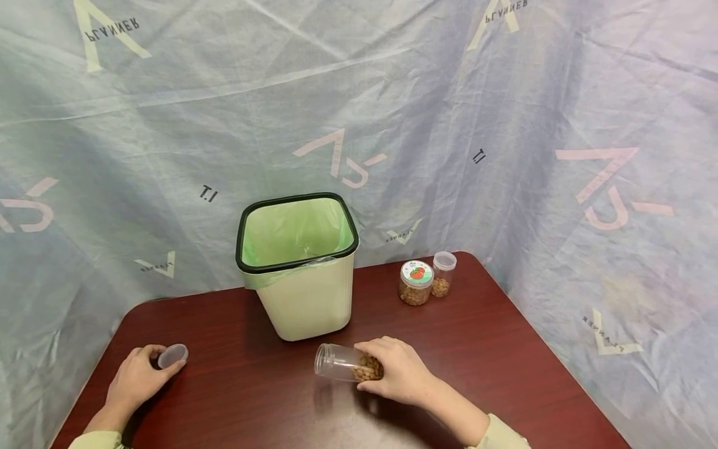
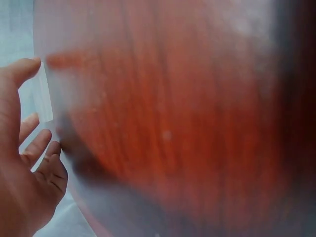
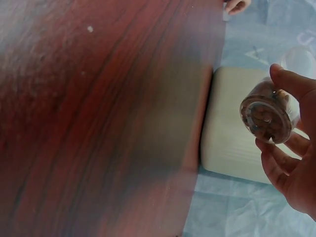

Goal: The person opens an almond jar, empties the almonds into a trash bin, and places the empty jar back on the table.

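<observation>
My left hand (image 1: 137, 377) pinches a translucent round lid (image 1: 172, 356) by its rim, over the left part of the table. In the left wrist view the same hand (image 2: 32, 158) shows with thumb and fingers apart around the lid's pale edge. My right hand (image 1: 399, 372) grips a clear plastic jar (image 1: 338, 363) near its base. The jar lies tilted almost level above the table, its uncapped mouth towards the left. Brown nut-like pieces (image 1: 368, 367) are gathered at its base end. In the right wrist view the jar's round bottom (image 3: 266, 121) faces the camera.
A cream bin (image 1: 314, 305) with a black rim and green liner stands at the table's back. Towards the back right are a short jar (image 1: 415, 293) with a tomato-pictured lid and a taller capped jar (image 1: 443, 274), both holding brown pieces. Printed cloth surrounds the dark red table (image 1: 252, 399).
</observation>
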`<action>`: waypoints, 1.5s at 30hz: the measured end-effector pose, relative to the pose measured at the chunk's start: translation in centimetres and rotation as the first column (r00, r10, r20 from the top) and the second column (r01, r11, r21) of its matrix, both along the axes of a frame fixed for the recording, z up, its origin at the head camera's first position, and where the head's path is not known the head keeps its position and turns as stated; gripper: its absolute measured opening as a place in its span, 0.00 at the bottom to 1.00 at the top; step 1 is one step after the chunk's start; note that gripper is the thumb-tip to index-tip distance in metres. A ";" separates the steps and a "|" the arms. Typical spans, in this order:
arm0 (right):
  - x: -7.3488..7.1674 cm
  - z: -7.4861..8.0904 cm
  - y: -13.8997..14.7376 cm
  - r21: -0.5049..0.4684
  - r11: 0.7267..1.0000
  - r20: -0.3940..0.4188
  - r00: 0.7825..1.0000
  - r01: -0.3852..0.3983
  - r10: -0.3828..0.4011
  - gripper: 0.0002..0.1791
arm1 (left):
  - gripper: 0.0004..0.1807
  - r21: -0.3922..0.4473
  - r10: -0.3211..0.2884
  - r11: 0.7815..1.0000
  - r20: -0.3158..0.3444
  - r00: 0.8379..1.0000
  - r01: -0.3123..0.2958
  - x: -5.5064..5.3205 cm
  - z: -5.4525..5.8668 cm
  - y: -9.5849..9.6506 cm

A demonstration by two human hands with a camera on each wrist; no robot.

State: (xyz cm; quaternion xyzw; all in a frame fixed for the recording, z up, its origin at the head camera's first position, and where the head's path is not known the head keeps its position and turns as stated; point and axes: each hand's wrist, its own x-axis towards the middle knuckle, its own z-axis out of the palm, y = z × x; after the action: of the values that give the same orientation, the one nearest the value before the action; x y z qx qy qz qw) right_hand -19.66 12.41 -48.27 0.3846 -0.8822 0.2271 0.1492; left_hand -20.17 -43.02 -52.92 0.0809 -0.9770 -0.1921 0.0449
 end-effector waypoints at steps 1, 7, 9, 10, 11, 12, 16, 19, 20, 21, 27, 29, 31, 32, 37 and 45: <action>0.0 0.0 0.0 -0.002 1.000 0.000 1.000 -0.002 0.002 0.37 | 0.50 0.001 0.000 1.000 -0.004 1.000 0.000 0.0 0.0 0.0; -0.1 -0.1 0.2 -0.002 1.000 0.005 1.000 -0.006 0.006 0.37 | 0.51 0.029 0.023 0.999 -0.044 0.999 -0.022 0.2 -0.1 0.3; 0.0 -0.1 0.2 -0.003 1.000 0.005 1.000 -0.006 0.006 0.37 | 0.49 0.033 0.035 0.999 -0.068 0.997 -0.033 0.3 0.0 0.4; 0.0 -0.1 0.2 -0.003 1.000 0.006 1.000 -0.005 0.005 0.37 | 0.48 0.031 0.038 0.999 -0.076 0.996 -0.035 0.2 0.1 0.4; 0.0 -0.1 0.3 -0.005 1.000 0.007 1.000 -0.005 0.005 0.37 | 0.47 0.034 0.035 0.999 -0.082 0.996 -0.032 0.2 0.3 0.5; 0.0 -0.1 0.3 -0.007 1.000 0.008 1.000 -0.003 0.003 0.37 | 0.44 0.036 0.026 0.999 -0.093 0.995 -0.023 0.1 0.5 0.6; 0.0 -0.2 0.5 -0.009 1.000 0.016 1.000 0.003 -0.003 0.37 | 0.39 0.062 -0.037 0.997 -0.109 0.993 0.044 -0.9 1.8 1.1; 0.1 -0.2 0.6 -0.003 1.000 0.021 1.000 0.008 -0.008 0.37 | 0.37 0.089 -0.099 0.990 -0.129 0.987 0.111 -1.7 3.2 1.7; 0.1 -0.2 0.7 -0.001 1.000 0.023 1.000 0.008 -0.008 0.37 | 0.37 0.095 -0.118 0.987 -0.138 0.983 0.131 -1.9 3.7 1.9; 0.2 -0.2 0.7 0.000 1.000 0.027 1.000 0.007 -0.007 0.37 | 0.36 0.098 -0.133 0.984 -0.153 0.979 0.149 -2.1 4.4 2.1; 0.3 -0.1 0.8 -0.002 1.000 0.035 0.999 0.004 -0.004 0.37 | 0.33 0.114 -0.217 0.965 -0.163 0.962 0.237 -3.1 9.0 3.7; 0.3 -0.1 0.8 -0.006 1.000 0.032 0.999 0.003 -0.003 0.36 | 0.35 0.136 -0.245 0.956 -0.115 0.963 0.259 -3.6 10.7 4.3; 0.3 -0.2 0.8 -0.010 1.000 0.028 1.000 0.001 -0.001 0.36 | 0.37 0.154 -0.267 0.949 -0.071 0.961 0.275 -4.1 12.2 5.0; 0.3 -0.2 0.8 -0.012 1.000 0.027 1.000 0.000 0.001 0.36 | 0.38 0.160 -0.278 0.946 -0.050 0.959 0.282 -4.3 12.9 5.4; 0.3 -0.3 0.7 -0.011 1.000 0.023 1.000 -0.003 0.004 0.36 | 0.40 0.183 -0.316 0.931 -0.030 0.948 0.316 -5.4 15.9 7.1; 0.2 -0.3 0.6 0.002 1.000 0.012 1.000 -0.012 0.012 0.37 | 0.38 0.299 -0.351 0.887 -0.060 0.934 0.352 -6.1 19.2 9.5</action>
State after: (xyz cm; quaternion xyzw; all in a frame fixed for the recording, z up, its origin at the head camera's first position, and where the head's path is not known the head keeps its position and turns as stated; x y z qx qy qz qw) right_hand -19.42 13.02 -48.53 0.3887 -0.8810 0.2293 0.1420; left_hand -26.25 -33.52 -33.72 -0.0918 -0.9338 -0.3457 -0.0017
